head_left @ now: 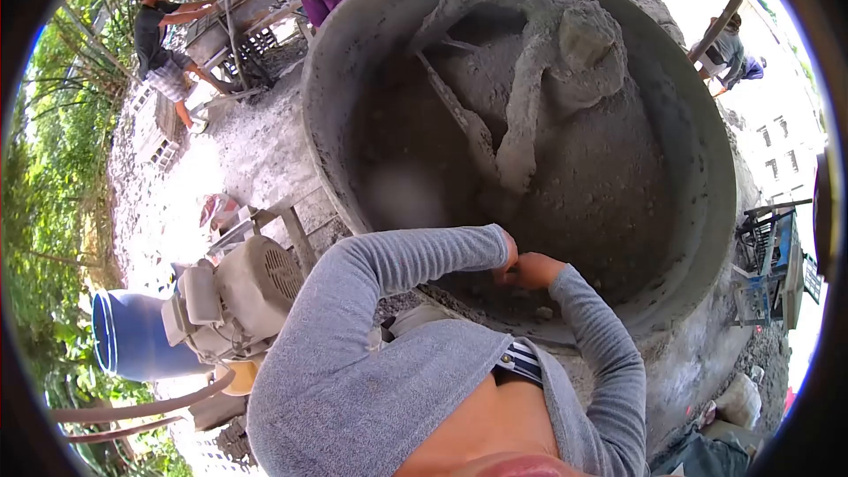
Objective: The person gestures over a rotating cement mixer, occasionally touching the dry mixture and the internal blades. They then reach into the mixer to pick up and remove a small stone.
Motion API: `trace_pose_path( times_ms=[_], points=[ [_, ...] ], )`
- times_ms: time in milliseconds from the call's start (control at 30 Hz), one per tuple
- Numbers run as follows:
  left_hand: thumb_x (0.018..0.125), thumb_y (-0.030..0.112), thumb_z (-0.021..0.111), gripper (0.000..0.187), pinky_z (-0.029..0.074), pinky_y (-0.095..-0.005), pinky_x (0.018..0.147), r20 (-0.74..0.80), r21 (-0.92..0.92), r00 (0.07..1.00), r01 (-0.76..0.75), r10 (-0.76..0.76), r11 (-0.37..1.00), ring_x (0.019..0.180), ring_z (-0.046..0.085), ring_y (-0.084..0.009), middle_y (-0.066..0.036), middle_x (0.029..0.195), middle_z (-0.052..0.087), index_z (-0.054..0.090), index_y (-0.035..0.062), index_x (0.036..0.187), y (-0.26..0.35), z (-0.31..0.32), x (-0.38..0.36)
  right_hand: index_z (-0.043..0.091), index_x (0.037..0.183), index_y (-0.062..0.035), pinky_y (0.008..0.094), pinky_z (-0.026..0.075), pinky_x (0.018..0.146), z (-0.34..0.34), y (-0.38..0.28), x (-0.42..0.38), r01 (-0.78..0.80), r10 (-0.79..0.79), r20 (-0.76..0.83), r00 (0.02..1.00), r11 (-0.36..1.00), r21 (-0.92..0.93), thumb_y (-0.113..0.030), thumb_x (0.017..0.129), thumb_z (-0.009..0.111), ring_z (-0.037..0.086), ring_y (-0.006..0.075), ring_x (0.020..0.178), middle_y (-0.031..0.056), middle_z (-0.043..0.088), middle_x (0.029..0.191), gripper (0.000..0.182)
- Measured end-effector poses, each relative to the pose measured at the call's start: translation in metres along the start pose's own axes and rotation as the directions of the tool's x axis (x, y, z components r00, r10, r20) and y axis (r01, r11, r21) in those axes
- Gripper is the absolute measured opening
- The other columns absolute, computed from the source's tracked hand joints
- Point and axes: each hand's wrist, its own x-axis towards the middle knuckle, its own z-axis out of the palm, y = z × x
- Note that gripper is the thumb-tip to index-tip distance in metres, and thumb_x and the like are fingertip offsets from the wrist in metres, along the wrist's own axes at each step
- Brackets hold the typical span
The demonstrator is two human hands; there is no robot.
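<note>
Outdoors, dusty yard; a person is standing upper left. We are leaning over the mixer drum [707,177], filling the frame's centre, grey mix caking its paddles [530,88]. Left hand [507,258] and right hand [535,268] are meeting at the lower rim; grip unclear. Risk: paddles catching our sleeves.

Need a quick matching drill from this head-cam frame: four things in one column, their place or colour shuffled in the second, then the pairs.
Things:
1. hands
2. barrel
3. motor
4. paddle

Place or colour:
A. blue, lying on its side at lower left
B. caked in grey mix, inside the mixer drum
C. together at the drum's near rim
D. pale casing with vent slots, left of the grey sleeve

Pairs: 1-C, 2-A, 3-D, 4-B
</note>
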Motion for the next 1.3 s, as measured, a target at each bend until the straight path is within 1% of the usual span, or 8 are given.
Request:
trace_pose_path(
  times_ms=[400, 500, 700, 767, 1000, 1067, 1133, 1300],
  points=[
    [0.069, 0.058, 0.062, 0.058, 0.046, -0.0388, 0.084, -0.020, -0.037, 1.000, 0.006, -0.007, 0.999, 0.099, 0.060, -0.0247, -0.010, 0.101, 0.064, 0.064, 0.0113, 0.105, -0.001, 0.001, -0.001, 0.061, 0.111, -0.0138, 0.0403, 0.044, 0.086, 0.009, 0.009, 0.005, -0.072, 0.072, -0.014, 0.997, 0.997, 0.032, -0.045, 0.082, 0.054, 0.059, 0.0321, 0.097, 0.0146, 0.063, 0.104, 0.043],
    [0.069, 0.057, 0.062, 0.058, 0.046, -0.0388, 0.084, -0.012, -0.024, 1.000, -0.013, 0.013, 1.000, 0.098, 0.060, -0.0249, -0.010, 0.100, 0.065, 0.064, 0.0110, 0.105, 0.000, -0.002, -0.005, 0.059, 0.113, -0.0116, 0.0391, 0.048, 0.082, 0.011, 0.015, 0.011, -0.099, 0.095, 0.065, 0.993, 0.993, 0.062, -0.042, 0.083, 0.053, 0.060, 0.0295, 0.096, 0.0136, 0.062, 0.107, 0.043],
    [0.069, 0.056, 0.062, 0.058, 0.046, -0.0392, 0.084, -0.037, -0.018, 0.999, 0.003, -0.004, 1.000, 0.098, 0.060, -0.0254, -0.010, 0.101, 0.064, 0.064, 0.0120, 0.106, -0.001, 0.001, -0.002, 0.059, 0.115, -0.0152, 0.0398, 0.043, 0.089, 0.013, 0.013, 0.010, -0.137, 0.133, 0.035, 0.990, 0.981, 0.137, -0.039, 0.081, 0.056, 0.057, 0.0311, 0.101, 0.0143, 0.061, 0.108, 0.042],
    [0.069, 0.056, 0.062, 0.058, 0.046, -0.0392, 0.084, -0.038, -0.015, 0.999, 0.004, -0.004, 1.000, 0.098, 0.060, -0.0254, -0.010, 0.101, 0.064, 0.064, 0.0120, 0.106, 0.000, -0.001, -0.004, 0.059, 0.115, -0.0151, 0.0400, 0.042, 0.089, 0.011, 0.011, 0.006, -0.059, 0.059, -0.024, 0.998, 0.998, 0.016, -0.040, 0.081, 0.056, 0.057, 0.0313, 0.102, 0.0144, 0.061, 0.109, 0.042],
    [0.070, 0.056, 0.063, 0.058, 0.044, -0.0399, 0.088, -0.020, -0.009, 1.000, -0.008, 0.007, 1.000, 0.102, 0.058, -0.0266, -0.011, 0.105, 0.063, 0.063, 0.0112, 0.107, 0.001, -0.002, -0.006, 0.058, 0.116, -0.0151, 0.0403, 0.042, 0.090, 0.013, 0.013, 0.010, -0.056, 0.056, 0.010, 0.998, 0.998, 0.008, -0.040, 0.082, 0.055, 0.057, 0.0318, 0.102, 0.0147, 0.061, 0.109, 0.042],
    [0.069, 0.056, 0.063, 0.058, 0.043, -0.0402, 0.088, -0.025, -0.004, 1.000, -0.013, 0.013, 1.000, 0.103, 0.058, -0.0268, -0.011, 0.106, 0.063, 0.063, 0.0109, 0.107, 0.001, -0.001, -0.004, 0.060, 0.113, -0.0067, 0.0390, 0.043, 0.090, 0.011, 0.011, 0.007, -0.045, 0.045, 0.007, 0.999, 0.999, 0.012, -0.043, 0.082, 0.055, 0.056, 0.0309, 0.105, 0.0153, 0.060, 0.112, 0.048],
    [0.069, 0.057, 0.064, 0.061, 0.045, -0.0384, 0.088, 0.044, 0.029, 0.999, 0.027, -0.029, 0.999, 0.107, 0.056, -0.0236, -0.007, 0.114, 0.060, 0.058, 0.0194, 0.117, 0.002, -0.002, 0.000, 0.060, 0.112, -0.0064, 0.0390, 0.043, 0.090, 0.011, 0.011, 0.007, -0.048, 0.048, 0.008, 0.999, 0.999, 0.015, -0.043, 0.082, 0.054, 0.056, 0.0309, 0.104, 0.0153, 0.060, 0.112, 0.048],
    [0.069, 0.056, 0.064, 0.061, 0.044, -0.0386, 0.089, 0.042, 0.023, 0.999, 0.020, -0.021, 1.000, 0.108, 0.056, -0.0237, -0.007, 0.114, 0.060, 0.058, 0.0191, 0.118, 0.003, -0.004, -0.004, 0.060, 0.111, -0.0060, 0.0392, 0.043, 0.089, 0.008, 0.007, 0.003, -0.058, 0.058, 0.012, 0.998, 0.998, 0.019, -0.043, 0.082, 0.055, 0.056, 0.0310, 0.104, 0.0153, 0.060, 0.112, 0.047]
  ],
)
